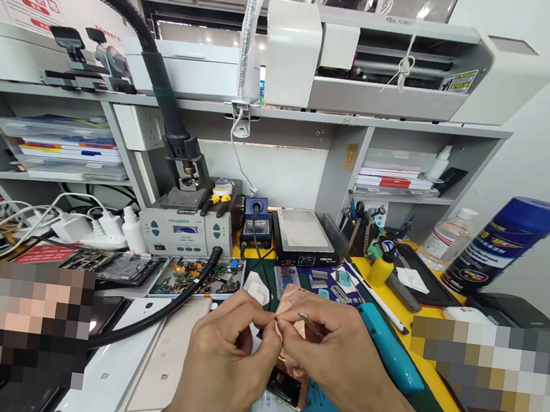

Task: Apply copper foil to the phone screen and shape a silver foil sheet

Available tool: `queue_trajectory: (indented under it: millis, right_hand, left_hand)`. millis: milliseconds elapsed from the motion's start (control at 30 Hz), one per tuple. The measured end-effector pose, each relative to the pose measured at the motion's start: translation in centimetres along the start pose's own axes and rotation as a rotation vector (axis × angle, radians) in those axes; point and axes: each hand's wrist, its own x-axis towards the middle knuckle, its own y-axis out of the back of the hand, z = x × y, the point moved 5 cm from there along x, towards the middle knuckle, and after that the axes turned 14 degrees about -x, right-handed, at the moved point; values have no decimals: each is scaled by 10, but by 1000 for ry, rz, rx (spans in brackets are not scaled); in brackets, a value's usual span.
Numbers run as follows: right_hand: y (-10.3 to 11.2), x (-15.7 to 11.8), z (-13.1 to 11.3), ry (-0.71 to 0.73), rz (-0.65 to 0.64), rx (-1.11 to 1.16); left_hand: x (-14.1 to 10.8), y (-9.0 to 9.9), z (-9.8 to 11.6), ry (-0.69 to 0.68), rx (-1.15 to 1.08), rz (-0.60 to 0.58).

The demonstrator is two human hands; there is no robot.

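Observation:
My left hand [231,354] and my right hand [337,354] meet fingertip to fingertip at the centre of the bench. The left thumb and index finger are pinched together, on something too small to name. A thin metal tool [310,324] lies in my right hand, between thumb and fingers, whose tips touch the left ones. Beneath the hands is a phone [285,388] with a black, shiny lower part and copper-coloured sheet [294,296] around it, partly hidden by the fingers. It rests on a blue mat [324,402].
A hot air station [184,231], a tray of small parts [157,285] and a heating plate [305,230] stand behind. Phone back covers [110,359] lie left, under a black hose [161,319]. At right are a teal tool [390,350], a yellow bottle [380,270] and a spray can [500,247].

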Motion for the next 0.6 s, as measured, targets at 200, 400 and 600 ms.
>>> queue_trajectory:
  millis: [200,400,600]
  right_hand:
    - [2,2,2,-72,-61,75]
    - [5,4,5,-127,-132,179]
    - [5,5,8,-128,-103,176]
  left_hand:
    - [3,4,0,81,-32,-56]
    - [4,4,-1,85,-32,-79]
    - [0,6,7,-156,72,-69]
